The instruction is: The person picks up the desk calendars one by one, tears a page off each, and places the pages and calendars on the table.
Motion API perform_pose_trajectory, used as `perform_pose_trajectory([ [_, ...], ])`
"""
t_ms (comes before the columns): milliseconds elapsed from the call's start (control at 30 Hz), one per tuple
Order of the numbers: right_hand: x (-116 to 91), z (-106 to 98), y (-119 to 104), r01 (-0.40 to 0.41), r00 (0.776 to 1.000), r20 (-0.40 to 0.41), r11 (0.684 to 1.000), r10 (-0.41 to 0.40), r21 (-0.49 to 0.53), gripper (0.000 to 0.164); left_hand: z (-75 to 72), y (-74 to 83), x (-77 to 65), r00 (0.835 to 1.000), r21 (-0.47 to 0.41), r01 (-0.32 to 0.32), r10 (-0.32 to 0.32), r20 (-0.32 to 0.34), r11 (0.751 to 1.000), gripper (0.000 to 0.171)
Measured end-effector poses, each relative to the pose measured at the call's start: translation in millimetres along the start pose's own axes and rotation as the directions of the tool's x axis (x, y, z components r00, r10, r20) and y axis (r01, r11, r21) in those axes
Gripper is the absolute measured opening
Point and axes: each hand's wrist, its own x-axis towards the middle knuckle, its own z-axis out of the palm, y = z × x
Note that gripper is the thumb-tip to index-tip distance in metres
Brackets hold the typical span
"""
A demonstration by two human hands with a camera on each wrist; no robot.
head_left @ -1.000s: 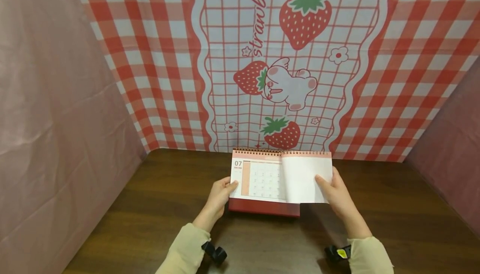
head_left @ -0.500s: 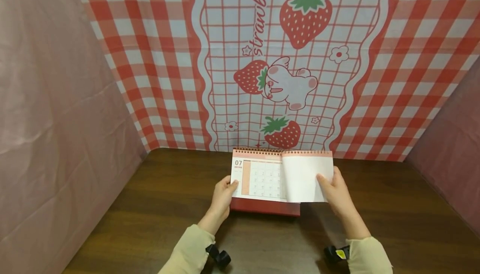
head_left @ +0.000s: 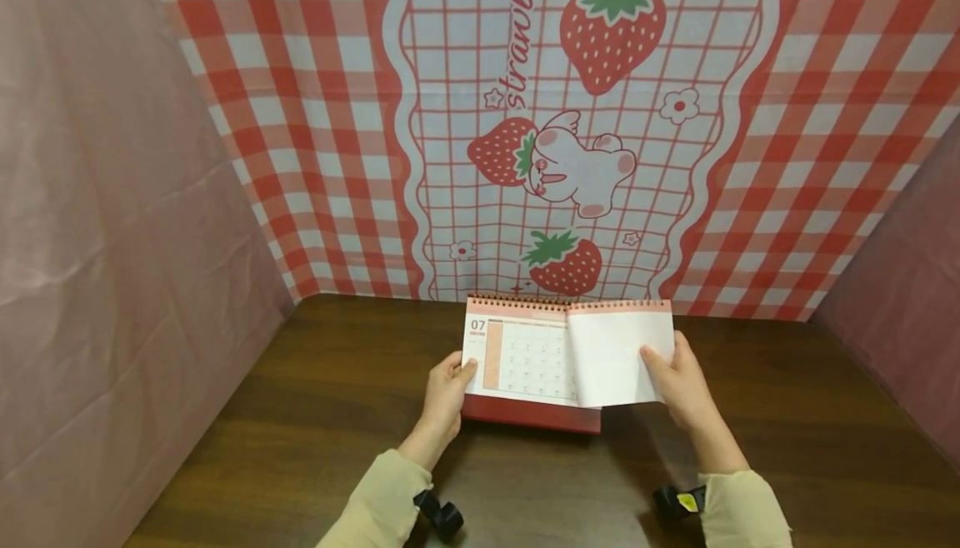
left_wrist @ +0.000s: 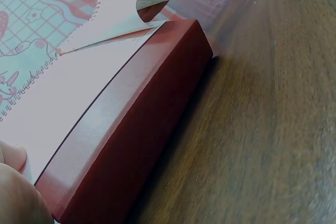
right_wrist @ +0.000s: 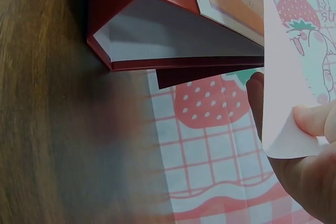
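Observation:
A spiral-bound desk calendar (head_left: pixel 528 361) on a red stand (head_left: pixel 528 415) shows its 07 page. My left hand (head_left: pixel 444 398) grips its left edge, thumb on the front. On the right, my right hand (head_left: pixel 684 386) pinches the right side of a white calendar page (head_left: pixel 617 356) between thumb and fingers. This page has a row of holes along its pink top edge and sticks out past the stand's right end. The left wrist view shows the page (left_wrist: pixel 113 17) lifted and curled at its held corner. From the right wrist view, the stand's hollow side (right_wrist: pixel 173 32) shows beneath it.
The calendar stands on a dark brown wooden table (head_left: pixel 315 440), close to a strawberry-print cloth (head_left: pixel 457 206) hanging behind. Pink cloth (head_left: pixel 120 281) hangs at the left, with another pink drape (head_left: pixel 900 298) on the right. Black wrist devices (head_left: pixel 442 516) are on both forearms.
My right hand has shifted slightly right, and the white page has moved right with it. My left hand keeps its grip on the calendar's left edge after a slight shift inward.

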Motion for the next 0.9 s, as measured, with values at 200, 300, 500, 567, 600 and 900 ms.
perform_pose_trajectory([
  [200, 2.5, -1.0, 4.4, -0.026, 1.000, -0.001, 1.000, 0.026, 0.009, 0.036, -2.4, -0.2, -0.1, 1.000, 0.008, 0.012, -0.012, 0.016, 1.000, 0.028],
  [300, 3.0, -6.3, 8.6, -0.040, 0.999, -0.017, 0.999, 0.040, 0.006, 0.037, -3.9, -0.4, 0.0, 1.000, 0.013, 0.007, -0.007, 0.015, 1.000, 0.028],
  [500, 0.7, -20.1, 15.6, -0.055, 0.997, -0.054, 0.998, 0.053, -0.025, 0.038, -4.7, -0.2, -0.3, 1.000, 0.016, 0.009, -0.009, 0.024, 1.000, 0.028],
  [567, 1.0, -21.6, 16.0, -0.050, 0.998, -0.047, 0.999, 0.048, -0.023, 0.038, -4.7, -0.7, 0.7, 1.000, 0.019, 0.009, -0.010, 0.027, 1.000, 0.028],
  [600, 1.5, -21.9, 15.8, -0.044, 0.998, -0.044, 0.999, 0.044, -0.018, 0.038, -4.7, -1.2, 1.4, 1.000, 0.022, 0.007, -0.008, 0.027, 1.000, 0.028],
  [900, 3.0, -24.2, 11.3, -0.027, 0.997, -0.070, 0.999, 0.029, 0.021, 0.036, -3.6, 0.8, 1.5, 1.000, 0.024, 0.008, -0.009, 0.029, 1.000, 0.028],
])
